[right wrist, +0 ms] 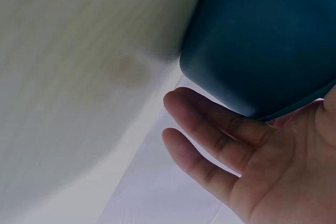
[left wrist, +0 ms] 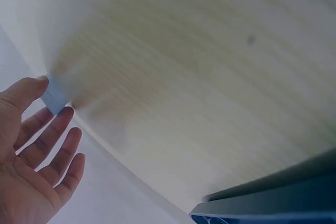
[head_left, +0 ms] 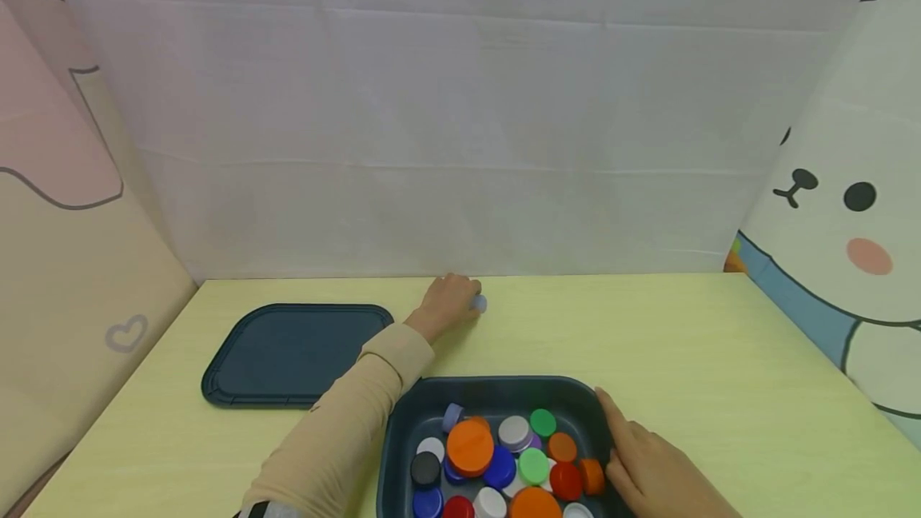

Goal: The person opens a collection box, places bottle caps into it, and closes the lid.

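My left hand (head_left: pixel 448 304) reaches to the back of the table and pinches a pale blue bottle cap (head_left: pixel 480 304) between thumb and fingers, at the table surface. The same cap (left wrist: pixel 55 99) shows edge-on in the left wrist view, with the last fingers spread apart from it. Nearer to me stands a dark blue-grey bin (head_left: pixel 504 387) holding many bottle caps in orange, blue, white, green, red, purple and black. My right hand (head_left: pixel 658 462) grips the bin's right rim, thumb inside. In the right wrist view its fingers (right wrist: pixel 210 129) lie along the outer wall.
A dark, flat lid-like tray (head_left: pixel 295 354) lies at the left of the light wooden table (head_left: pixel 719 390), partly behind my left sleeve (head_left: pixel 345 422). A white cloth (head_left: pixel 460 142) hangs along the back edge, with printed cloth panels on both sides.
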The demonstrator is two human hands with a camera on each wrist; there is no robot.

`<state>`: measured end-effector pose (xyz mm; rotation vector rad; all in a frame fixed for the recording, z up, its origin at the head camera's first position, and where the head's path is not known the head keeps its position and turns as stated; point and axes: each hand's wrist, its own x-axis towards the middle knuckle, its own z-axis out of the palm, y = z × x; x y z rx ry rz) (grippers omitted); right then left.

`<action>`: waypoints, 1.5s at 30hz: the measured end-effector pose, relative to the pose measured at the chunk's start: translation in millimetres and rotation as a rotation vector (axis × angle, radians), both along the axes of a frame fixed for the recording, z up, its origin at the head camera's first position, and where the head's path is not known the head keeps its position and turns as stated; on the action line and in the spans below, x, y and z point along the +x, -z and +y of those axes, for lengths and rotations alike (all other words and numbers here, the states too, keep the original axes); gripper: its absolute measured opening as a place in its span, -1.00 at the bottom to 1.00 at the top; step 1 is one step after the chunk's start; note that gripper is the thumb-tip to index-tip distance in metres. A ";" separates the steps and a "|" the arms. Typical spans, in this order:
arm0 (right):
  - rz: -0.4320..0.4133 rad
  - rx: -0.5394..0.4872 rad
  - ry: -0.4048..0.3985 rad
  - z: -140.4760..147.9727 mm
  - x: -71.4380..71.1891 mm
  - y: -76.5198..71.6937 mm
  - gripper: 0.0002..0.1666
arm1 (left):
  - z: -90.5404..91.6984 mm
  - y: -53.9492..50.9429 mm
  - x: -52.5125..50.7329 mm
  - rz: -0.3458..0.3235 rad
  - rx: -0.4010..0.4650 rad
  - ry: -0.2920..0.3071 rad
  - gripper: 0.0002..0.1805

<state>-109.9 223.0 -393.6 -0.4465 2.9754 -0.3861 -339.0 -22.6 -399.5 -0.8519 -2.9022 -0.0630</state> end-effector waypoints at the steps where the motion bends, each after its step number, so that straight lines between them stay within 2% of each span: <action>1: 0.004 -0.005 -0.003 -0.2 0.1 0.2 -0.23 | -0.5 0.0 0.5 -0.004 0.001 -0.001 -0.70; 5: 0.006 -0.012 -0.003 -1.1 0.3 0.3 -0.23 | -3.7 -2.6 2.2 -0.025 0.035 -0.011 -0.71; 9: 0.007 -0.019 -0.010 -1.5 0.3 0.0 -0.23 | -8.8 -11.4 5.0 -0.024 0.069 -0.007 -0.72; 15: 0.002 -0.006 -0.010 -0.2 0.3 -0.9 -0.23 | -15.4 -33.0 15.4 -0.031 0.121 0.008 -0.70; 22: -0.044 0.010 0.019 -1.1 -0.3 -1.3 -0.23 | -22.3 -59.8 37.8 -0.003 0.167 0.058 -0.71; 28: 0.000 -0.002 0.000 -0.6 1.3 0.0 -0.22 | -27.4 -79.7 64.3 0.023 0.180 0.104 -0.72; 30: 0.027 -0.004 -0.015 0.1 2.0 0.7 -0.22 | -29.1 -86.0 76.2 0.029 0.179 0.122 -0.72; 35: 0.023 -0.006 -0.021 1.5 1.1 1.3 -0.22 | -32.3 -97.5 109.2 0.032 0.140 0.174 -0.71; 39: 0.011 0.001 -0.017 2.1 0.4 1.0 -0.22 | -33.7 -97.0 133.0 0.019 0.082 0.216 -0.68; 45: 0.001 0.013 -0.006 0.8 0.4 1.6 -0.21 | -37.0 -89.6 163.7 -0.027 -0.032 0.268 -0.64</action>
